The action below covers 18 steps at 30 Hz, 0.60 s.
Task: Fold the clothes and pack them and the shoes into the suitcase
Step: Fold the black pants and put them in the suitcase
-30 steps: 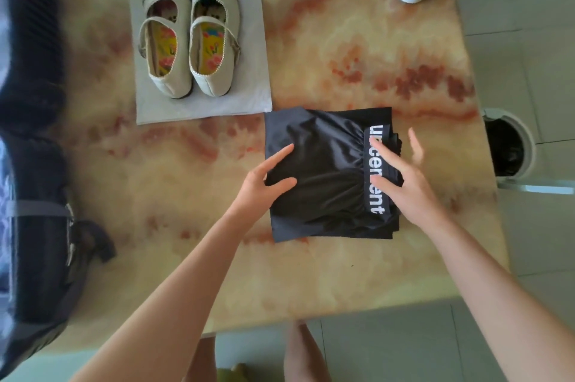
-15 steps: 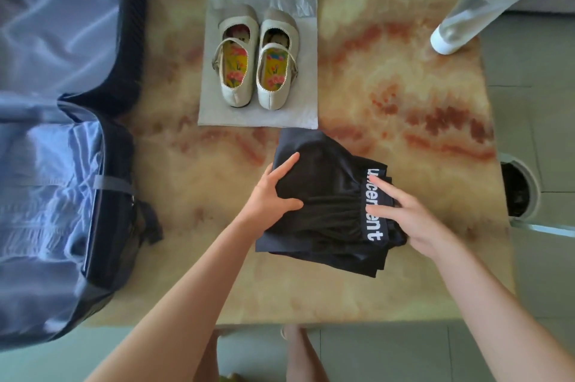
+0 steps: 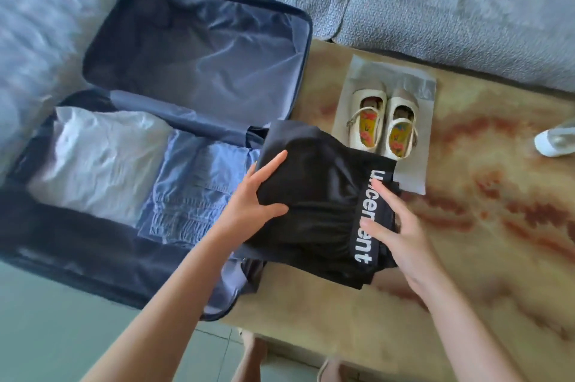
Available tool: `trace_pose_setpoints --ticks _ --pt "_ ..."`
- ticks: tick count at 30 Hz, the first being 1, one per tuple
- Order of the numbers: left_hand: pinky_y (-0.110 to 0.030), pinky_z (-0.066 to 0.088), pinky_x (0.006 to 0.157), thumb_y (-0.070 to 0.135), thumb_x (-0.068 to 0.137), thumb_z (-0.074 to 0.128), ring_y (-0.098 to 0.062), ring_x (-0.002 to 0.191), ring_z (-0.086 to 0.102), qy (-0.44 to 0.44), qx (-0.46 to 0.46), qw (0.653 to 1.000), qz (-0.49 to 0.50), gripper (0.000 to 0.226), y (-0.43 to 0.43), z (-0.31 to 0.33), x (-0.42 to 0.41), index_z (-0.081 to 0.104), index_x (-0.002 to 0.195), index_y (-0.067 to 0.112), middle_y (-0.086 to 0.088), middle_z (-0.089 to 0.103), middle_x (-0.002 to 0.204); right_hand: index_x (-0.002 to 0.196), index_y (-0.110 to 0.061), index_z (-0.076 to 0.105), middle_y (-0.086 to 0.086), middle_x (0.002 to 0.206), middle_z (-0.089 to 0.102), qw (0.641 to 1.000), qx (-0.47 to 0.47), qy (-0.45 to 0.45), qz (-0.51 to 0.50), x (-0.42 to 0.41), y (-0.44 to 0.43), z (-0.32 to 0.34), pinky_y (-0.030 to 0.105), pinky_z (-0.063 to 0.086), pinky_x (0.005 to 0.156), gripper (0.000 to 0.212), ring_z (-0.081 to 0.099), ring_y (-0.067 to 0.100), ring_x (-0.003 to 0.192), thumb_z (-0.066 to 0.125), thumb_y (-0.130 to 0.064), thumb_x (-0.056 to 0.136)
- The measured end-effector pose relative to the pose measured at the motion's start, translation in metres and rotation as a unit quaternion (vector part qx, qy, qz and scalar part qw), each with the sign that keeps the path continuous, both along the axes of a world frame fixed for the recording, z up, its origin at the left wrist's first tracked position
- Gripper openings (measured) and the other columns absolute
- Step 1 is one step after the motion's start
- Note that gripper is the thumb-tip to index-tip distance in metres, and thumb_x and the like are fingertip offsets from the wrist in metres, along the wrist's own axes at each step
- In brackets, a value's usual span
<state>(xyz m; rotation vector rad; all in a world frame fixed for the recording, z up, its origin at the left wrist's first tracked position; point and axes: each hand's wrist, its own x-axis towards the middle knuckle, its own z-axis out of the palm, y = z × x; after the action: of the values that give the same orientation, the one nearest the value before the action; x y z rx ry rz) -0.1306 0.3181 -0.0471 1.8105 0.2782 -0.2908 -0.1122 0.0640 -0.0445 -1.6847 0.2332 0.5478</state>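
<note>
Far left, the case (image 3: 77, 257) now fills my view. It lies open with a white garment (image 3: 93, 157) and a blue one (image 3: 193, 182) packed side by side in its near half, and the far half shows only lining. A second ago I could see just a sliver of it, so the head has swung left toward the drop spot.

Next along, the left hand (image 3: 249, 210) grips the left edge of the black bundle (image 3: 317, 201). Thumb and forefinger are spread in a V on top, with cloth bunched between them; the other fingers are hidden.

The bundle is what has moved. A second ago it lay flat in the middle of the table (image 3: 466, 257). Now it is lifted and tilted, its left edge over the case's right rim, close to the blue garment, and its right part above the table. I judge folding of this piece finished and packing under way. It needs to go further left and down onto the clothes without the layers sliding apart.

On the lettered waistband, the right hand (image 3: 401, 238) presses with straight, spread fingers; none shows curled round the edge.

Farther right, the shoes (image 3: 382, 123) sit as before on their grey sheet (image 3: 410, 176), unpacked. A bottle (image 3: 553, 142) lies at the right edge.
</note>
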Motion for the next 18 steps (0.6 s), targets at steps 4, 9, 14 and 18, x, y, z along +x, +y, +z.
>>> trace_pose_setpoints --ticks 4,9,14,18 --pt "-0.017 0.031 0.11 -0.008 0.073 0.072 0.009 0.131 0.034 -0.012 0.036 0.999 0.036 0.094 0.085 0.006 -0.013 0.037 0.139 0.05 0.009 0.042 0.141 0.132 -0.048 0.049 -0.012 0.135 0.046 0.998 -0.012 -0.041 0.039 0.002 0.088 0.002 0.018 0.044 0.098 0.068 0.05 -0.009 0.115 0.068 -0.004 0.084" --pt "-0.039 0.037 0.11 0.004 0.067 0.076 -0.009 0.129 0.046 0.018 0.039 0.995 0.087 0.092 0.171 -0.017 -0.028 0.041 0.135 0.055 0.007 0.049 0.138 0.129 -0.047 0.045 -0.004 0.138 0.033 0.995 -0.042 -0.055 0.072 -0.003 0.184 -0.018 0.017 0.033 0.107 0.067 0.043 0.002 0.123 0.066 -0.001 0.084" --pt "-0.035 0.032 0.113 0.003 0.068 0.076 -0.009 0.13 0.043 0.03 0.065 0.993 0.089 0.095 0.204 -0.061 -0.032 0.036 0.141 0.048 0.001 0.046 0.141 0.141 -0.036 0.041 -0.001 0.149 0.02 0.987 -0.105 -0.062 0.101 -0.004 0.226 -0.056 0.018 0.021 0.111 0.066 0.029 0.01 0.136 0.061 -0.002 0.088" --pt "-0.025 0.013 0.112 0.012 0.08 0.074 -0.021 0.142 0.013 0.034 0.191 0.979 0.055 0.089 0.203 -0.087 -0.03 0.022 0.147 0.04 -0.003 0.009 0.156 0.15 -0.028 0.026 0.011 0.158 -0.005 0.917 -0.331 -0.157 0.159 -0.016 0.237 -0.087 0.046 0.015 0.119 0.066 0.002 0.031 0.146 0.053 -0.012 0.091"
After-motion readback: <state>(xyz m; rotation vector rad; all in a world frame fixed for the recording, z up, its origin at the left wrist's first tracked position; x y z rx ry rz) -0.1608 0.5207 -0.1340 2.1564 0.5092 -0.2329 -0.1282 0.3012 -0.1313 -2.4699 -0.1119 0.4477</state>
